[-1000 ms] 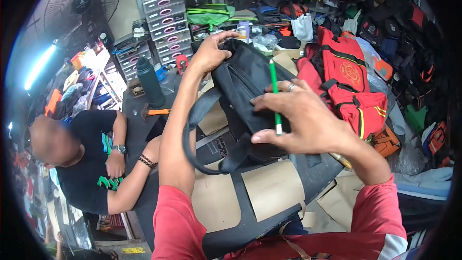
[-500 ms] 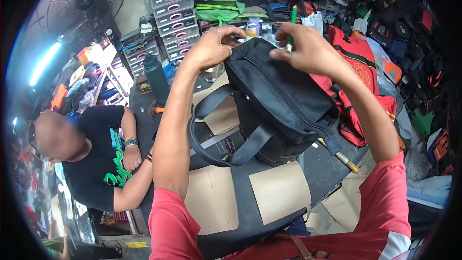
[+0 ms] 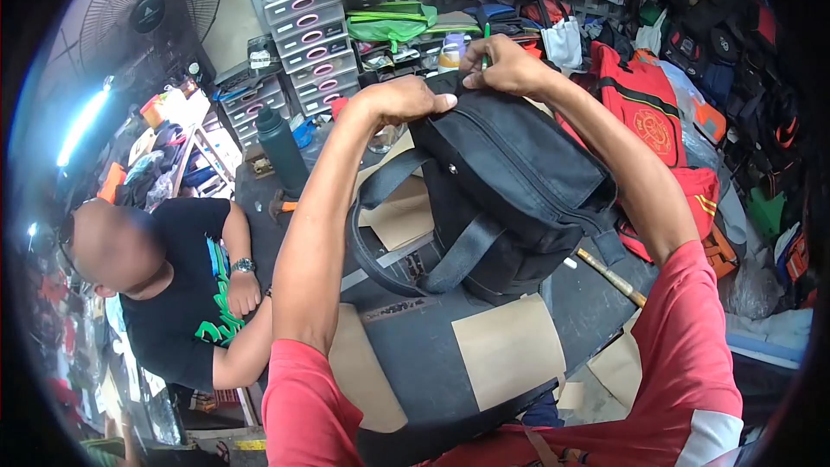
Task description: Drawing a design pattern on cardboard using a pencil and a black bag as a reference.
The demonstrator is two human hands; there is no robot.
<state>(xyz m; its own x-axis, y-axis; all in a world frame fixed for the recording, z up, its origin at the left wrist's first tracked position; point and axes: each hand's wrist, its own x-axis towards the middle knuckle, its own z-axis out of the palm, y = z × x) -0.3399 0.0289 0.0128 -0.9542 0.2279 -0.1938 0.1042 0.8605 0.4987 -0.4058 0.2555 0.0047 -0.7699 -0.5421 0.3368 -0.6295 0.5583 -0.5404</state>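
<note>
The black bag (image 3: 523,169) lies on the desk (image 3: 428,342), in front of the person, and the step in hand seems to be the handling of its far end. The left hand (image 3: 411,98) has its fingers bent and nearly closed, with the thumb pressed on the cloth at the far corner. The right hand (image 3: 508,67) is just beside, its fingers closed together with a green pencil (image 3: 487,32) between them; whether they also pinch the cloth, I cannot tell. In my judgement, the next move calls for a steady left grip and care that the pencil does not mark the bag.

The loop handle (image 3: 465,258) hangs toward the left forearm and could catch it. Brown sheets (image 3: 508,353) lie on the near side, a green bottle (image 3: 281,153) stands at left near a hammer (image 3: 280,206), and a red bag (image 3: 641,108) lies at right. A co-worker (image 3: 177,294) leans at the left edge.
</note>
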